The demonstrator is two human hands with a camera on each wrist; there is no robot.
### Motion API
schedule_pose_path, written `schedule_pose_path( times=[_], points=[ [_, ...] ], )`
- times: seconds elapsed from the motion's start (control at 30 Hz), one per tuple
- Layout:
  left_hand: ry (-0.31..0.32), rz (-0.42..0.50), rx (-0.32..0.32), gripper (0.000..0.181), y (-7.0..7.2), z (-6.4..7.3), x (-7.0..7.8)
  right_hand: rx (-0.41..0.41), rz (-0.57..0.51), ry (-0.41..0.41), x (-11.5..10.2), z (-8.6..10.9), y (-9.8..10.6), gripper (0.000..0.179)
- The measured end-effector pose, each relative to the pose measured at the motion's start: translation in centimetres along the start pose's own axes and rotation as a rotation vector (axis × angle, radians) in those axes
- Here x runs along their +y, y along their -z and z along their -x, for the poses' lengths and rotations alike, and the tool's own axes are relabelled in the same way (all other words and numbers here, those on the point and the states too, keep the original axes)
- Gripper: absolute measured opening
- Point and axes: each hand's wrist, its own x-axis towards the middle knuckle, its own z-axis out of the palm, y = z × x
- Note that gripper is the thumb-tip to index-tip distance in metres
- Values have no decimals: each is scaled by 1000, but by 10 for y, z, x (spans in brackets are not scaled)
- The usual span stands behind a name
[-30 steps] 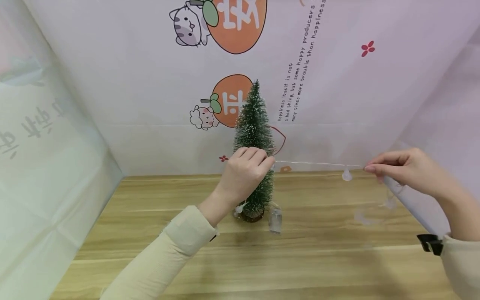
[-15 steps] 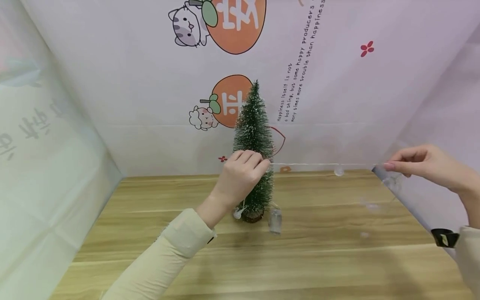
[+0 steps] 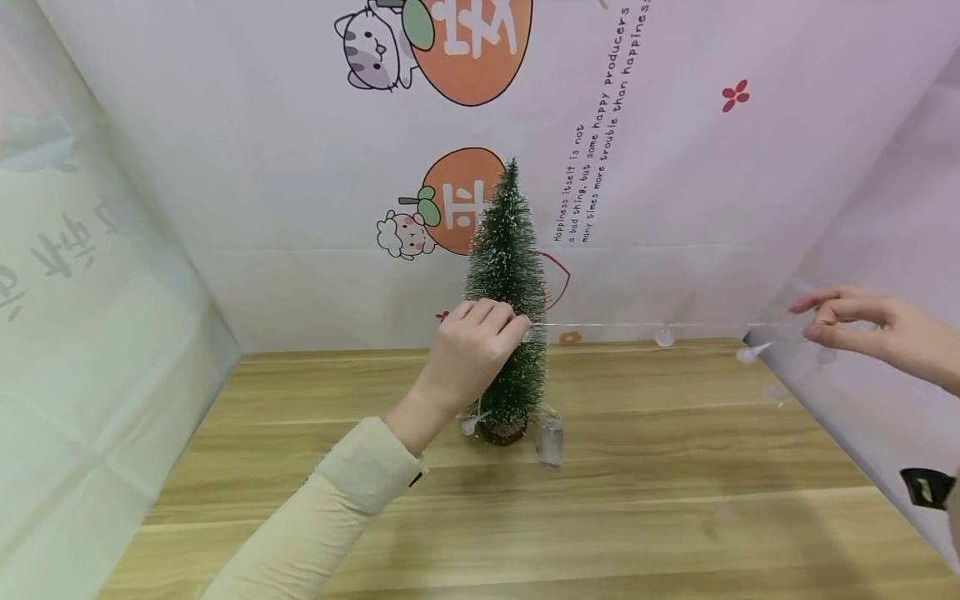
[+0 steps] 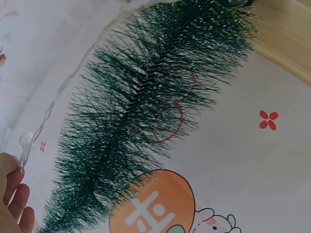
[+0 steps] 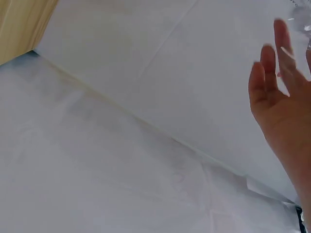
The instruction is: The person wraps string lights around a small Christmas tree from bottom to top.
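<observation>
A small green Christmas tree (image 3: 510, 250) with white-flecked bristles stands upright on the wooden table. My left hand (image 3: 480, 337), in front of its middle, pinches a string of fairy lights (image 3: 630, 324). The left wrist view shows the clear twisted wire (image 4: 60, 87) running from those fingers along the tree. Out to the right, my right hand (image 3: 862, 321) pinches the same string between thumb and fingers, holding the stretch between the hands nearly level. Clear bulbs (image 3: 663, 337) hang from it. By the tree's foot are another bulb (image 3: 470, 426) and a small clear box (image 3: 551, 443) on the wire.
Behind the tree rises a white printed backdrop (image 3: 300, 167) with orange fruit and cartoon animals. White sheets also flank the wooden table (image 3: 337, 517) at left and right. The loose end of the light string dangles below my right hand.
My right hand has moved right, lengthening the stretch of string between the hands. The bulbs hanging on that stretch have shifted. My left hand has edged slightly left and stays at the tree.
</observation>
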Motion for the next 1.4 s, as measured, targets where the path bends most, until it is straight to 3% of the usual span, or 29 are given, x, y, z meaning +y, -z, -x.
schedule_pose_path(
  times=[0.1, 0.23, 0.43, 0.63, 0.83, 1.03, 1.13, 1.23, 1.4],
  points=[
    [3, 10, 0, 12, -1, 2, 0, 59, -17, 1, 1, 1, 1, 23],
    [16, 29, -3, 13, -3, 4, 0, 56, -120, 32, 7, 3, 3, 16],
    [21, 67, -63, 10, -5, 6, 5, 155, -232, 100, 9, 3, 1, 24],
    [4, 95, -113, 9, -11, 5, 19, 208, -440, 170, 6, 1, 3, 27],
    [-29, 96, -170, 6, -21, 9, 32, 256, -449, 162, -3, -4, 7, 33],
    [-33, 106, -206, 8, -32, 10, 39, 378, -593, 175, -18, -14, 19, 30],
    [-23, 107, -208, 9, -36, 11, 41, 462, -509, 107, -24, -15, 26, 31],
    [-9, 101, -203, 12, -38, 10, 43, 499, -524, 89, -29, -20, 33, 30],
    [1, 89, -198, 11, -38, 6, 44, 488, -883, 238, -38, -33, 44, 24]
  ],
)
